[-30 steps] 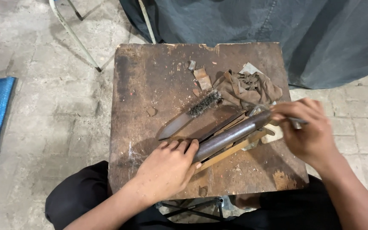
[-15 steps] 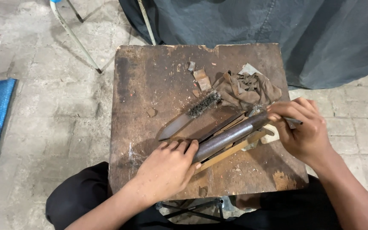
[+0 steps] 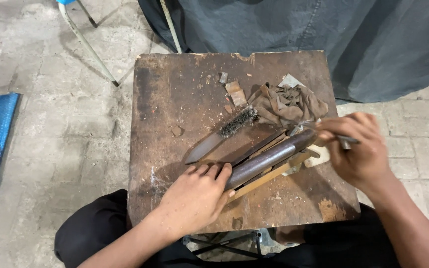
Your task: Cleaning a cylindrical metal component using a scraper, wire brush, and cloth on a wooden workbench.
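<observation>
Fig.: L hand lies palm-down, fingers closed over the near end of a dark metal rod, pinning it on wooden strips. R hand pinches a thin metal tool, tip at the rod's far end. Step in hand, by my read: scraping/cleaning that end; next stroke needs the rod held w/o rolling. Wire brush lies just beyond, rag near the worn wooden table's far edge.

My counter is rough, stained wood; the rod dull smooth metal; the rag crumpled matt cloth.
</observation>
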